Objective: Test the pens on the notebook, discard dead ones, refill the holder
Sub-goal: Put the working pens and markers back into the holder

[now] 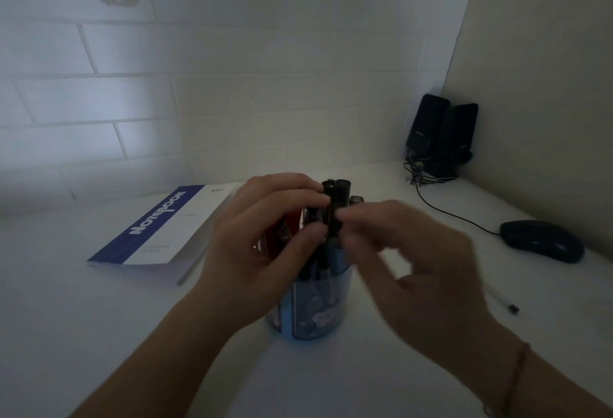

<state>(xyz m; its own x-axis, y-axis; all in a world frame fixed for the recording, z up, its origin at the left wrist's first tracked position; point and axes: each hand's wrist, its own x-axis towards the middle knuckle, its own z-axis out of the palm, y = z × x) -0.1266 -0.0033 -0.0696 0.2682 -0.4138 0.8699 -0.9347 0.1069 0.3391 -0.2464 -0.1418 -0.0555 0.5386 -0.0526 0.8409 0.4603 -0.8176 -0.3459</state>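
The pens stand bunched in the holder, which sits on the counter just right of the closed notebook. Your left hand curls round the bunch, while your right hand pinches one dark pen near its top, though blur hides the exact fingers. Draw that pen straight up, steadying the rest so the holder doesn't tip, and open the notebook before testing.

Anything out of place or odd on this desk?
One pen lies loose on the desk, right of the holder. The notebook is still closed. Tangled cables sit by the speakers.
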